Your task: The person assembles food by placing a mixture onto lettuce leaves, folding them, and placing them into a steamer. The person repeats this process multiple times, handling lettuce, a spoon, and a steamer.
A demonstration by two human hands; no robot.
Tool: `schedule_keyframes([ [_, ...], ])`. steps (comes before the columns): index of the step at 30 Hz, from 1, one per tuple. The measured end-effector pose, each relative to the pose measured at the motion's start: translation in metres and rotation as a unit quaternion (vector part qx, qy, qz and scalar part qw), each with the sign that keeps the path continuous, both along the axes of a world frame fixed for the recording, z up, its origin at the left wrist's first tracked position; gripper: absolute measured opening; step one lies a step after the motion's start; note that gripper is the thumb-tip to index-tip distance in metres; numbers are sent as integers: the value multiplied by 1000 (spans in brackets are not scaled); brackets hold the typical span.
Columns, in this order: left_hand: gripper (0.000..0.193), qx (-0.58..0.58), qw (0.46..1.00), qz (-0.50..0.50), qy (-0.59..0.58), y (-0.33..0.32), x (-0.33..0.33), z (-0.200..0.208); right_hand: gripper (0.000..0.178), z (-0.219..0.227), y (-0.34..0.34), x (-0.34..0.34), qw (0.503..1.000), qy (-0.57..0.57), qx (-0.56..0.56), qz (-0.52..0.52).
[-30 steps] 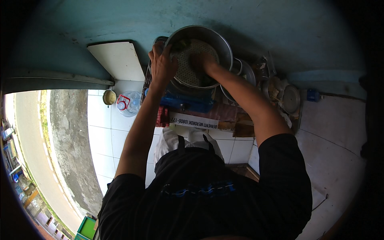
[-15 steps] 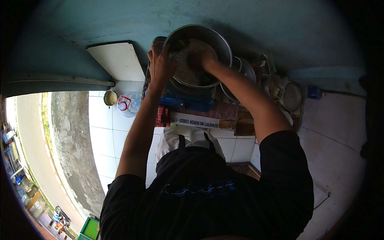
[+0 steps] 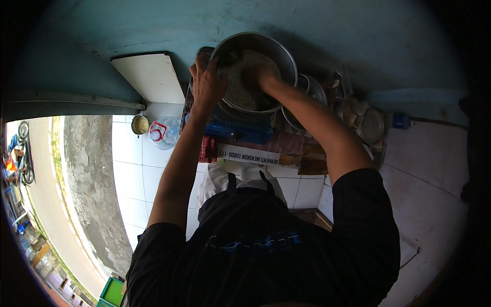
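A large metal pot (image 3: 284,51) stands in front of me with a perforated steamer plate (image 3: 239,92) inside. My left hand (image 3: 208,84) grips the pot's left rim, thumb toward the inside and fingers around the outer side. Down in the pot, my right hand (image 3: 260,77) rests low over the steamer plate; its fingers are lost in shadow, so what they hold, if anything, is hidden. Dark greenish pieces (image 3: 231,57) lie by the far left wall of the pot, too dim to name.
Beneath the pot is a blue stove-like unit (image 3: 255,134). Another metal pot (image 3: 318,89) stands close on the right, with a round lid (image 3: 373,125) farther over. A white board (image 3: 148,77) leans on the wall. A clear jug (image 3: 166,133) and small pan (image 3: 139,124) sit on the left.
Both hands stay in nearly the same place at the pot. Out on the street, a motorbike has moved from the lower left to the upper left.
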State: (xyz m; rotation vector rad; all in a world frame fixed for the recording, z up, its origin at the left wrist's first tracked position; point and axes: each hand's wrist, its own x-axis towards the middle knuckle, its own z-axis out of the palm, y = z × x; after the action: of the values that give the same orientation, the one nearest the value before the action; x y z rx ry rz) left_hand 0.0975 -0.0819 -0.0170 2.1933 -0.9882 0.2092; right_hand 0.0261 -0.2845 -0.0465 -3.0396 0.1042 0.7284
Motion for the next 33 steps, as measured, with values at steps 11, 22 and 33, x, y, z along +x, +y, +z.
schedule_keyframes([
  [11, 56, -2, 1000, 6, 10, 0, -4, 3, 32, 6, 1, 4, 999, 47, 1, -6],
  [22, 55, -11, 1000, -6, 0, -1, -2, 1, 36, 14, 4, 6, 996, 86, -3, 12],
  [33, 42, -26, 1000, 15, -6, 8, -7, 17, 22, 47, -31, -26, 986, -125, 95, -54],
])
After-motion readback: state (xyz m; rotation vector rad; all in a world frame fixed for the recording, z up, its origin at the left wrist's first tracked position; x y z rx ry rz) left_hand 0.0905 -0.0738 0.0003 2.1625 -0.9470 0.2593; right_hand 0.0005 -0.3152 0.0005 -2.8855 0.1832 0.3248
